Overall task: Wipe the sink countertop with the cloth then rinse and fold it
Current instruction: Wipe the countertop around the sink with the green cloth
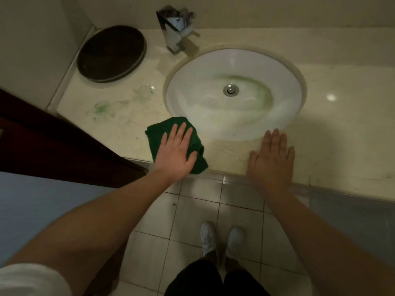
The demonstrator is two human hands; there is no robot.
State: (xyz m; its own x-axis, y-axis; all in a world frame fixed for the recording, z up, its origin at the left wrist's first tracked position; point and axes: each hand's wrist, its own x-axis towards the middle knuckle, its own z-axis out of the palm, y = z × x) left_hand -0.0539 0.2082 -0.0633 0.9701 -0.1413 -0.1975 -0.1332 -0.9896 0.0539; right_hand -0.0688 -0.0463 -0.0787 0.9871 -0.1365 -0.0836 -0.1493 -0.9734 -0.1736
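A dark green cloth [159,133] lies flat on the cream marble countertop [342,124], just left of the sink's front edge. My left hand [176,153] presses flat on the cloth, fingers spread. Flat on the bare countertop at the sink's front right rests my right hand [272,159], holding nothing. The white oval sink [213,67] has a green stain ring around its drain [230,90]. Green smears [100,108] mark the countertop to the left of the sink.
A chrome faucet [176,30] stands behind the sink. A dark round tray [112,53] sits at the back left corner. A dark wooden door edge [53,142] borders the counter's left. My white shoes [222,240] stand on the tiled floor below.
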